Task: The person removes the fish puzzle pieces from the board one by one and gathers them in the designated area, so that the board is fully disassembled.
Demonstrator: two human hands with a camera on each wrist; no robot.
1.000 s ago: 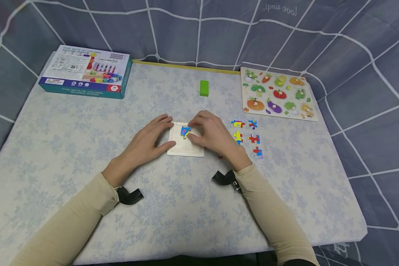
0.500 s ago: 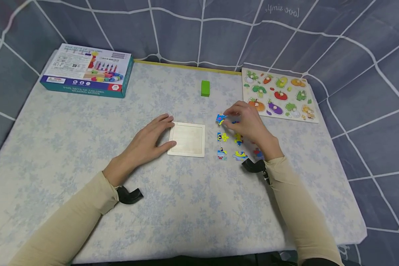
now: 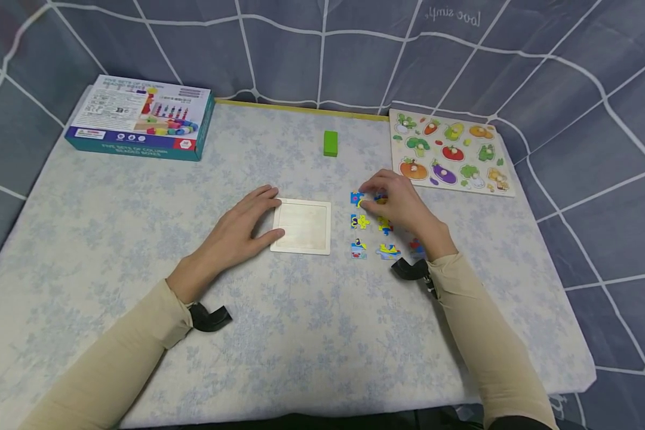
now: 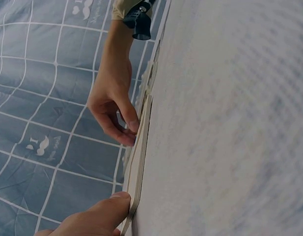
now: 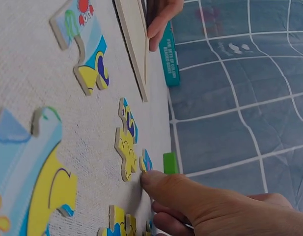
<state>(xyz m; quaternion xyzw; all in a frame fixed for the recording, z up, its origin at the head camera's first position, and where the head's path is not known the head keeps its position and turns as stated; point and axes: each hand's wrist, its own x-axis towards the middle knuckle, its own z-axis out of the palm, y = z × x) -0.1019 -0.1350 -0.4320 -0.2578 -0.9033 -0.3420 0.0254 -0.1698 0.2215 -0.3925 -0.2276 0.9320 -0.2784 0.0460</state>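
Note:
A shallow wooden puzzle tray (image 3: pixel 302 251) lies bare on the table in the head view. My left hand (image 3: pixel 240 226) rests at its left side, fingertips by the top corner and thumb on the rim. To the tray's right, my right hand (image 3: pixel 400 200) pinches a blue jigsaw piece (image 3: pixel 356 197) between thumb and fingers, close over the table. Below that piece lie a yellow-and-blue piece (image 3: pixel 360 221) and a crab piece (image 3: pixel 358 249). A yellow-and-blue boat-like piece (image 3: pixel 389 252) lies right of the crab piece. My right hand and wrist partly hide several other pieces.
A green block (image 3: pixel 330 144) stands beyond the tray. The vegetable puzzle board (image 3: pixel 451 152) lies at the back right, near my right hand. At the back left is a beaded-toy box (image 3: pixel 140 116). A patterned cloth covers the table (image 3: pixel 279 346).
My right hand has carried the blue piece from over the tray rightward to the rows of pieces, then slightly lower toward the table. My left hand has stayed at the tray.

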